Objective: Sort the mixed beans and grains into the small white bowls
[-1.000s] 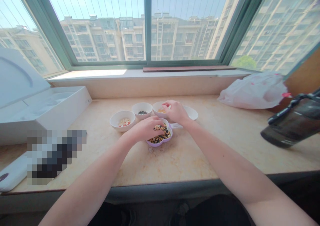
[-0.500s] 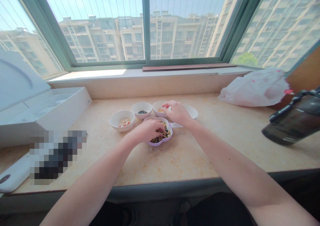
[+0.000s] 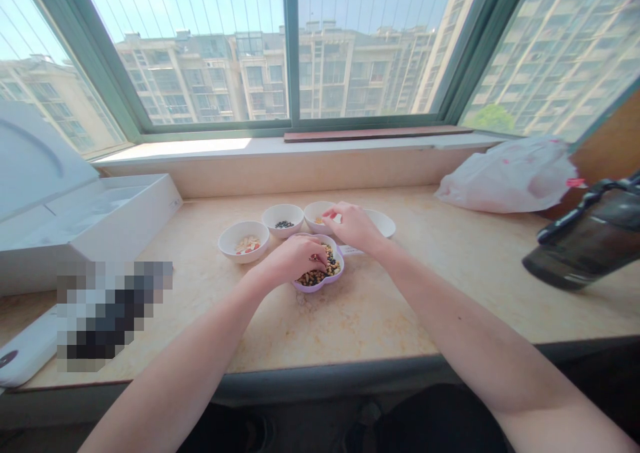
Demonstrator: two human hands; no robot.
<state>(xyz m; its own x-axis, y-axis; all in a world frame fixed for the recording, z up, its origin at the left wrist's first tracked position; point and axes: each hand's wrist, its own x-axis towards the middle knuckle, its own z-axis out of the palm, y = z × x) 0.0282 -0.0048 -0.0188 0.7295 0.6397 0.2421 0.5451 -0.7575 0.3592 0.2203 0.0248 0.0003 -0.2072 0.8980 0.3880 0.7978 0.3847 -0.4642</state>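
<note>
1. I'm watching the left hand curl down into mixed beans in a lilac flower-shaped plastic dish; I can't tell whether it's gripping any.
2. The right hand, fingers half-closed, hovers over a round white bowl just behind that dish; grip unclear.

A marble windowsill holds white bowls, a lilac dish, a plastic bag.

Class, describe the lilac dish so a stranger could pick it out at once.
Below the big window runs a marble counter. Near its middle, before three white bowls, sits a lilac scalloped dish, the only coloured one, heaped with mixed beans and grains.
</note>
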